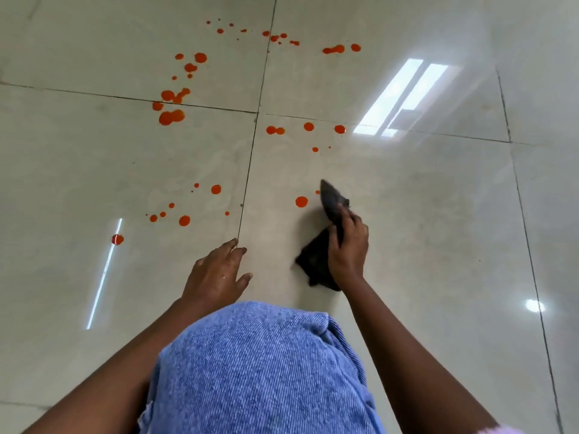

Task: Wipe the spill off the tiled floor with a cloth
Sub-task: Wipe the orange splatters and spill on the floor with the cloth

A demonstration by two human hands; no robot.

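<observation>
Orange-red drops of the spill [171,116] lie scattered across the glossy pale tiled floor [423,214], from far centre to near left. One round drop [301,201] sits just left of the cloth's front tip. My right hand [348,245] grips a dark cloth [315,261] that touches the floor, one corner pointing forward. My left hand [216,274] rests flat on the tile, fingers spread, left of the cloth and holding nothing.
My knee in blue denim [257,371] fills the lower middle. Dark grout lines [249,170] cross the floor. Bright window reflections [401,98] shine on the tiles at right, and a thin light streak [105,270] at left.
</observation>
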